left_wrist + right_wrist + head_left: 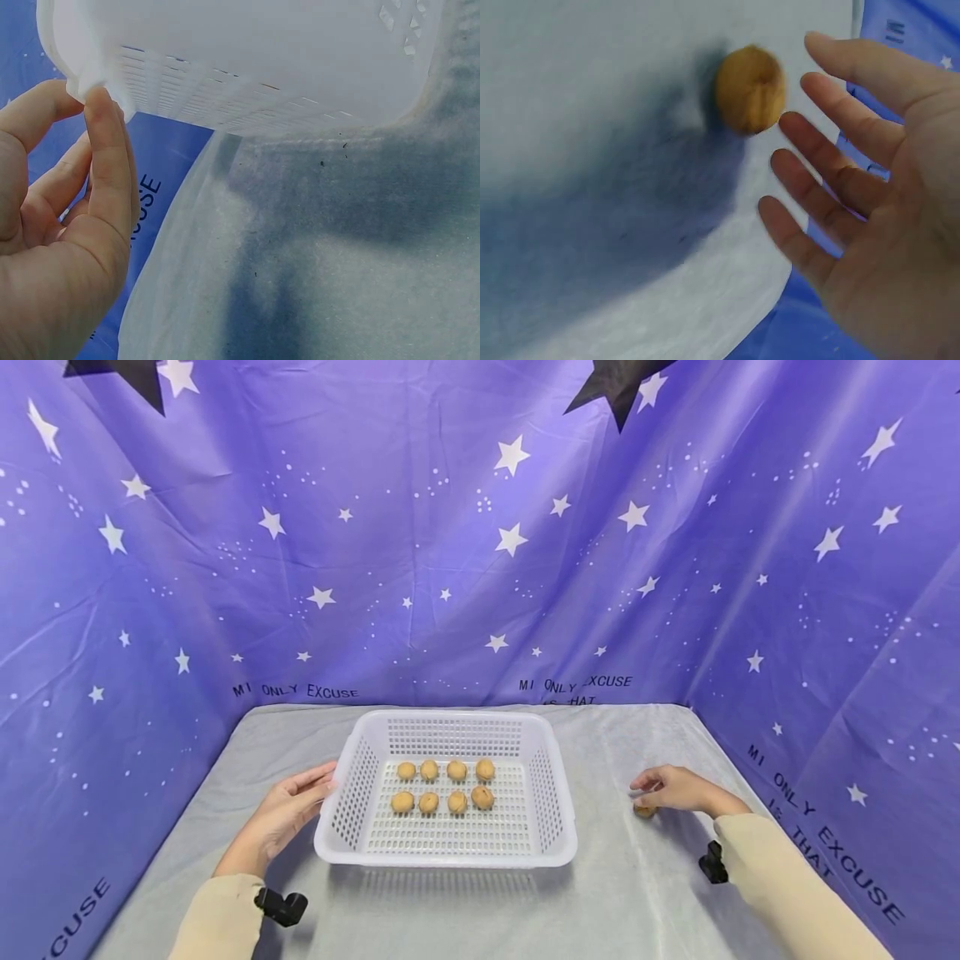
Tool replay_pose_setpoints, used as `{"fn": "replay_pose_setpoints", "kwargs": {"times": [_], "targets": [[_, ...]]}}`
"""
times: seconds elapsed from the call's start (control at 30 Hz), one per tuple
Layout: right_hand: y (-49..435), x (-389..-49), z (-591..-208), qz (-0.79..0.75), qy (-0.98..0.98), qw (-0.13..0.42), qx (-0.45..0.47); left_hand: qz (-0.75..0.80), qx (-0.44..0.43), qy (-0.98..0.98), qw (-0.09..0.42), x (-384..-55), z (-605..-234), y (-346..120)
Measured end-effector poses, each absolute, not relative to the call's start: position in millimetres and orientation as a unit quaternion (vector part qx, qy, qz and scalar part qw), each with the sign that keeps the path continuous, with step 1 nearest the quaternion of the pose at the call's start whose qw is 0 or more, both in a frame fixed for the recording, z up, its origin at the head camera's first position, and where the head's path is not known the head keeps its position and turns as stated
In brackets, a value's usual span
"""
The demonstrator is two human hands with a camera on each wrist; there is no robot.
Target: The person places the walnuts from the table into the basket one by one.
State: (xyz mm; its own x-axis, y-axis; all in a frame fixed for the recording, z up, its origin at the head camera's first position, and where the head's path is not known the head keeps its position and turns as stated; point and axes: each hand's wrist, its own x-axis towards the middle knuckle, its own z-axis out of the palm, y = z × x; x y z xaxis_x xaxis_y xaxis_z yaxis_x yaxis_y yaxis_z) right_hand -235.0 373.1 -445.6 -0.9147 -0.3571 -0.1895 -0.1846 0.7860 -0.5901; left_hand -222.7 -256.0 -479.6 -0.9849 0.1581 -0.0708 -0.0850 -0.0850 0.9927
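A white plastic basket [446,860] with slotted walls holds several walnuts [457,802] in two rows on its floor. My left hand [281,814] is at its left side. In the left wrist view the thumb and fingers pinch the rim [94,82] of the basket. To the right of the basket, a single walnut [644,812] lies on the cloth, partly hidden beneath my right hand [678,789]. The right wrist view shows the fingers spread beside this walnut [750,91], with nothing gripped.
Grey cloth [600,893] covers the table. Purple star-printed curtains [420,568] hang behind it and along both sides. A black wrist camera [281,907] sits on the left sleeve, and another camera [713,862] on the right.
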Motion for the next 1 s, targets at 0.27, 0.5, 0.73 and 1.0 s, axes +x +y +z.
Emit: {"fn": "replay_pose_setpoints", "kwargs": {"times": [0.27, 0.5, 0.73, 1.0], "targets": [[388.0, -233.2, -450.7, -0.314, 0.921, 0.162, -0.165, 0.733, 0.033, 0.675, 0.082, -223.2, -479.8, -255.6], [386.9, -236.8, -451.4, -0.306, 0.922, 0.171, -0.162, 0.732, 0.032, 0.675, 0.083, -223.7, -480.0, -255.0], [378.6, -243.9, -437.0, -0.289, 0.929, 0.165, -0.161, 0.737, 0.03, 0.67, 0.084, -223.2, -479.4, -255.1], [355.1, -259.3, -405.2, -0.283, 0.928, 0.134, -0.201, 0.735, 0.029, 0.672, 0.084, -223.3, -480.4, -256.1]]}}
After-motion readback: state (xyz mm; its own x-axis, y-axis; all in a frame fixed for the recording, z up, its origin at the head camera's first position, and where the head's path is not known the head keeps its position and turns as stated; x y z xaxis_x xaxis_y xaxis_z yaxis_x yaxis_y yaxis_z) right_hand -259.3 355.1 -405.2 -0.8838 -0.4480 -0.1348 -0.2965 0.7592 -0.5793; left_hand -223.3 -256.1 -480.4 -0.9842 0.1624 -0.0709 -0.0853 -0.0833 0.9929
